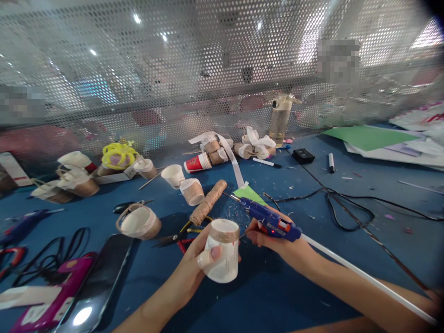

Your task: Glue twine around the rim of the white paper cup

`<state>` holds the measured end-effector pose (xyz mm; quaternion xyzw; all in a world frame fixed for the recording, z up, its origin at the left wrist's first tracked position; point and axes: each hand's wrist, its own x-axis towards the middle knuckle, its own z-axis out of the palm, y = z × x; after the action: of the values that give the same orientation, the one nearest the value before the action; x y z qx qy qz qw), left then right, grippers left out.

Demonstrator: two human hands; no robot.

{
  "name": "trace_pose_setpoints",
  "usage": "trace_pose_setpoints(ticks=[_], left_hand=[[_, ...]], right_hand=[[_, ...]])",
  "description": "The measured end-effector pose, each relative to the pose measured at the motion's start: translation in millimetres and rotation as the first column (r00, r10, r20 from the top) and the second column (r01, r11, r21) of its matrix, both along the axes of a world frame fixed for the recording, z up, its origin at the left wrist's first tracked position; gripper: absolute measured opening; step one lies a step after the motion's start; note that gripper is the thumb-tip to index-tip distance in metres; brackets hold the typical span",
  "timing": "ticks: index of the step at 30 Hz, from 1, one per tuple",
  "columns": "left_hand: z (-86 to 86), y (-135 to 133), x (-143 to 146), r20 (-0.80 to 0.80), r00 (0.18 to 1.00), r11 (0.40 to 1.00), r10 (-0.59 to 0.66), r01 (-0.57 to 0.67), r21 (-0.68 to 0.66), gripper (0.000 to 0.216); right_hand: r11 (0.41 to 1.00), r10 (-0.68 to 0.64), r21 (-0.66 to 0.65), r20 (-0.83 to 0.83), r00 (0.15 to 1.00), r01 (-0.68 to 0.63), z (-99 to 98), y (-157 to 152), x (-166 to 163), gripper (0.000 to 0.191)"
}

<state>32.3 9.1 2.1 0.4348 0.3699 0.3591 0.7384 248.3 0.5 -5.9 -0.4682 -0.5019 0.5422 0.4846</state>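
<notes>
My left hand (197, 256) is closed around a white paper cup (225, 263), which has rows of brown twine (225, 237) wound around one end. In my right hand (274, 240) is a blue hot glue gun (267, 216), its metal nozzle pointing left and a long white glue stick (367, 277) sticking out of its back. A strand of twine runs from the cup to my right fingertips, which look pinched on it. Just beyond the cup lies a roll of twine (208, 202). Scissors (180, 237) rest partly hidden behind my left hand.
Twine-wrapped cups (140, 222) stand around the blue table, one with a handle. A smartphone (100, 277) and a magenta case (58, 293) lie at the left. Black cable (347, 196) crosses the right side. A perforated metal screen (208, 69) closes off the back.
</notes>
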Motion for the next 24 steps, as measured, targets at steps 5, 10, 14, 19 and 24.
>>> trace_pose_setpoints(ticks=[5, 10, 14, 19, 24], left_hand=[[0.3, 0, 0, 0.008, 1.0, 1.0, -0.019, 0.019, 0.005, 0.055], [1.5, 0, 1, 0.025, 0.998, 0.999, -0.049, 0.048, 0.014, 0.051], [2.0, -1, 0, 0.022, 0.999, 0.999, -0.049, 0.049, 0.005, 0.055], [1.2, 0, 0, 0.011, 0.999, 0.999, -0.042, 0.042, -0.004, 0.056], [1.9, 0, 0, 0.007, 0.999, 0.999, -0.052, 0.051, 0.017, 0.054]], right_hand=[[1.0, -0.006, -0.02, -0.014, 1.0, 0.006, 1.9, -1, -1, 0.018], [0.997, -0.006, -0.076, -0.085, 0.996, 0.0, 0.1, -2, -4, 0.025], [0.994, -0.006, -0.105, -0.158, 0.987, -0.011, -3.8, -3, -6, 0.03], [0.996, 0.003, -0.093, -0.159, 0.987, -0.018, -7.2, -4, -6, 0.027], [0.997, 0.06, -0.039, -0.175, 0.983, -0.068, -8.5, -3, -5, 0.021]])
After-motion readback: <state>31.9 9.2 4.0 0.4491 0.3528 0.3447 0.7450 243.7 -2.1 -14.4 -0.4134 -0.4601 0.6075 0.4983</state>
